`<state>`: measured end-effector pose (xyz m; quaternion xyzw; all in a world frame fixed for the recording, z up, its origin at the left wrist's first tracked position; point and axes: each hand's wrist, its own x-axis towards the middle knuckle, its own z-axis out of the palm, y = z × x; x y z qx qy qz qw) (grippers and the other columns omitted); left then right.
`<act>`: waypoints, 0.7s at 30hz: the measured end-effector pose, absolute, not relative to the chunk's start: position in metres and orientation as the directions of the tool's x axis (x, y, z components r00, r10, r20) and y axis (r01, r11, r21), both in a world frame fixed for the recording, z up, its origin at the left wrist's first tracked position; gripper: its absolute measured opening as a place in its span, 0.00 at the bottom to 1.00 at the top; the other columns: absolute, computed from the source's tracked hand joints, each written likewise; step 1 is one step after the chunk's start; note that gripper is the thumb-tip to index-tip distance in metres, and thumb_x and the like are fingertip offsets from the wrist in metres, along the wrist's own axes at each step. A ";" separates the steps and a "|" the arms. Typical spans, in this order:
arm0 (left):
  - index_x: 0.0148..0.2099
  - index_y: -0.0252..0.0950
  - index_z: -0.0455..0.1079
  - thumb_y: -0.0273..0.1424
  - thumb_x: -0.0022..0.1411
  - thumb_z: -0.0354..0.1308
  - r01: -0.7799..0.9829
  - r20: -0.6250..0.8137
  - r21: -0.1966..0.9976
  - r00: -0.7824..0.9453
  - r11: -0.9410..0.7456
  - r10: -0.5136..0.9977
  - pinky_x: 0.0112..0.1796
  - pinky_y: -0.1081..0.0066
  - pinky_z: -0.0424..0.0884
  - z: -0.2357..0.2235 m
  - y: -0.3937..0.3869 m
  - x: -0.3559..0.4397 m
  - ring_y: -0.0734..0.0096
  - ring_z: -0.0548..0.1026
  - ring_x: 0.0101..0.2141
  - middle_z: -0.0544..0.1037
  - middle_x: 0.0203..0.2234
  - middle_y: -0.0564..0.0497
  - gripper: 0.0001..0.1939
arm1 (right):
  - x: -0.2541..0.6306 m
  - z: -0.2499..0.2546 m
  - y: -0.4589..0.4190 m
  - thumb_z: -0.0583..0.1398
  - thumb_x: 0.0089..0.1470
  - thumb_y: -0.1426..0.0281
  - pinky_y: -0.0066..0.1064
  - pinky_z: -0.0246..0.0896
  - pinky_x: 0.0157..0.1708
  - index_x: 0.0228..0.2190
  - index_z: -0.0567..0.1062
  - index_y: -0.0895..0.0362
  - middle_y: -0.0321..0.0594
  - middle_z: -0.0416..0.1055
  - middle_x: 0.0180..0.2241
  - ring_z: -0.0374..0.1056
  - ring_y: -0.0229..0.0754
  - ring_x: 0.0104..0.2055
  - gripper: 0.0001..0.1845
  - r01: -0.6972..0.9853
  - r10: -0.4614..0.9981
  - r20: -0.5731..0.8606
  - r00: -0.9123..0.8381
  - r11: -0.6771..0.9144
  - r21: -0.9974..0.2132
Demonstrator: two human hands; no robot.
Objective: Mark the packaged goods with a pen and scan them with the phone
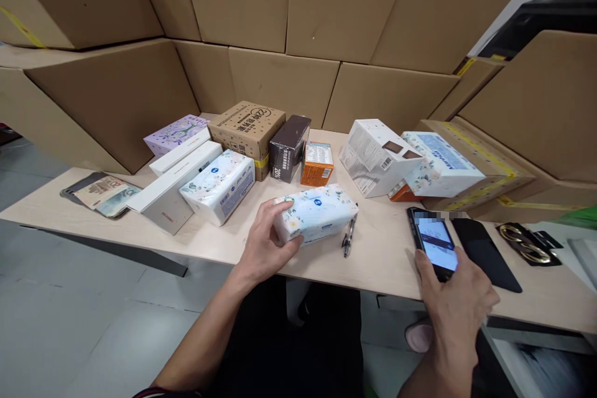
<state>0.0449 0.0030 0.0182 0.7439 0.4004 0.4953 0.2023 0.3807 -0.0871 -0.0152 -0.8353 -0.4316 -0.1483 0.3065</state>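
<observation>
My left hand [268,242] grips the near left end of a white tissue pack [321,212] with a floral print, which lies on the table in front of me. A pen [349,236] lies at the pack's right end. My right hand [459,295] is closed around the lower end of a black smartphone [436,241], thumb on one side and fingers on the other. The phone's screen is lit and faces up. Right of the phone lies a flat black pouch [485,254]. A second tissue pack [219,186] stands to the left.
Long white boxes [168,199], banknotes [106,193] and a purple box [177,132] are at left. Behind stand a cardboard box [247,130], a dark box [290,148], an orange box [318,165] and a white carton [375,158]. Gold-coloured scissors [525,244] lie far right. Cardboard walls surround the table.
</observation>
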 end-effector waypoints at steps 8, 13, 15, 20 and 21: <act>0.58 0.41 0.66 0.29 0.53 0.67 0.774 0.854 0.334 -0.007 -0.537 0.521 0.47 0.60 0.72 0.022 -0.004 0.018 0.56 0.70 0.52 0.66 0.52 0.43 0.30 | 0.381 -0.024 -0.086 0.49 0.60 0.46 0.61 0.56 0.52 0.53 0.75 0.66 0.66 0.70 0.49 0.65 0.67 0.53 0.39 0.802 0.539 0.595 0.596 -0.438 -0.406; 0.59 0.43 0.68 0.32 0.56 0.68 0.885 0.839 0.304 -0.073 -0.353 0.539 0.55 0.48 0.65 0.011 0.004 0.022 0.45 0.60 0.60 0.58 0.58 0.38 0.29 | 0.383 -0.025 -0.084 0.50 0.59 0.43 0.63 0.55 0.55 0.53 0.74 0.69 0.69 0.69 0.51 0.65 0.68 0.57 0.43 0.836 0.498 0.675 0.545 -0.388 -0.388; 0.57 0.45 0.71 0.32 0.57 0.67 0.907 0.832 0.287 -0.076 -0.309 0.550 0.59 0.40 0.55 0.011 0.007 0.028 0.41 0.55 0.62 0.58 0.60 0.39 0.25 | 0.381 -0.016 -0.081 0.51 0.59 0.42 0.61 0.55 0.56 0.53 0.73 0.70 0.69 0.69 0.52 0.65 0.68 0.58 0.44 0.862 0.501 0.704 0.503 -0.343 -0.373; 0.55 0.47 0.73 0.24 0.56 0.66 0.876 0.937 0.153 0.018 -0.457 0.348 0.54 0.47 0.64 0.017 0.002 0.047 0.46 0.62 0.58 0.63 0.56 0.41 0.25 | 0.371 0.026 -0.048 0.55 0.60 0.47 0.54 0.57 0.57 0.58 0.69 0.65 0.63 0.70 0.53 0.65 0.62 0.59 0.38 0.933 0.566 0.743 0.357 -0.182 -0.310; 0.54 0.46 0.73 0.23 0.56 0.65 0.824 0.944 0.117 0.080 -0.554 0.319 0.51 0.52 0.68 0.017 0.000 0.052 0.51 0.66 0.54 0.66 0.53 0.42 0.24 | 0.369 0.035 -0.036 0.56 0.59 0.47 0.53 0.57 0.57 0.59 0.68 0.64 0.62 0.70 0.54 0.64 0.61 0.59 0.39 0.946 0.588 0.745 0.316 -0.139 -0.292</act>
